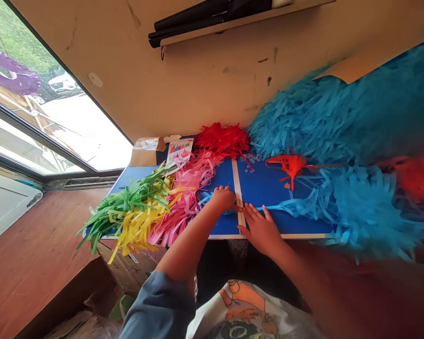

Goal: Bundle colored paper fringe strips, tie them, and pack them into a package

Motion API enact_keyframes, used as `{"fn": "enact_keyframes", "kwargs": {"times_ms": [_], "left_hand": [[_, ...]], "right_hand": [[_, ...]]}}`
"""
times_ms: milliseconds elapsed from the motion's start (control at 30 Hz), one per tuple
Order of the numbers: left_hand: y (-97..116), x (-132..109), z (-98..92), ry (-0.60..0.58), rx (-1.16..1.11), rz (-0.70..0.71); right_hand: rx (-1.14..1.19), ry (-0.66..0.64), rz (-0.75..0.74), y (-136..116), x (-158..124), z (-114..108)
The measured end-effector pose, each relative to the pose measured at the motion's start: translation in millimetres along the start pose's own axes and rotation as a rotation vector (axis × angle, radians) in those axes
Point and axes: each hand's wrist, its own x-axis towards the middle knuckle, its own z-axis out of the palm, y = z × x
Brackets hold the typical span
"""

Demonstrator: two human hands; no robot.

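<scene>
A light blue paper tassel [293,207] lies on the blue folding table [261,181], its narrow twisted part running left toward my hands. My left hand [223,198] is closed at the table's middle seam, fingers curled down on the blue paper; its fingertips are partly hidden. Just to the right, my right hand [261,228] lies flat with fingers stretched out, pressing by the twisted part. Left of my hands, pink tassels [191,181], yellow tassels [137,223] and green tassels [127,195] lie side by side.
A large blue fringe pile [314,117] fills the back right. Red fringe [222,140] and a small red tassel [291,165] lie on the table. A cardboard box [144,153] and printed card [180,150] stand at the back left. An open carton [81,301] sits below.
</scene>
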Motion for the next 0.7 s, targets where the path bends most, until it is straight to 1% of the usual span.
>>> {"fn": "enact_keyframes", "kwargs": {"times_ms": [67,133,233,333,433,500,600,700], "left_hand": [[-1,3,2.5,0.003,0.001,-0.002],[-2,5,4.9,0.004,-0.001,-0.002],[-2,6,6.8,0.006,-0.004,-0.001],[-1,6,6.2,0.013,-0.003,0.004],[-1,5,4.1,0.017,0.008,0.022],[-1,4,2.8,0.014,0.018,0.035],[-2,4,1.8,0.019,0.032,0.047],[-3,3,2.0,0.038,0.037,0.056]], "right_hand": [[-0.058,-0.011,0.006,16,-5,-2],[-0.133,-0.022,0.044,33,-12,-6],[-0.230,0.004,0.100,52,-23,-10],[-0.319,0.095,0.136,59,-28,-13],[-0.388,0.184,0.135,58,-21,-19],[-0.428,0.245,0.081,55,-11,-24],[-0.468,0.322,-0.114,50,2,-29],[-0.467,0.308,-0.293,47,11,-30]]}}
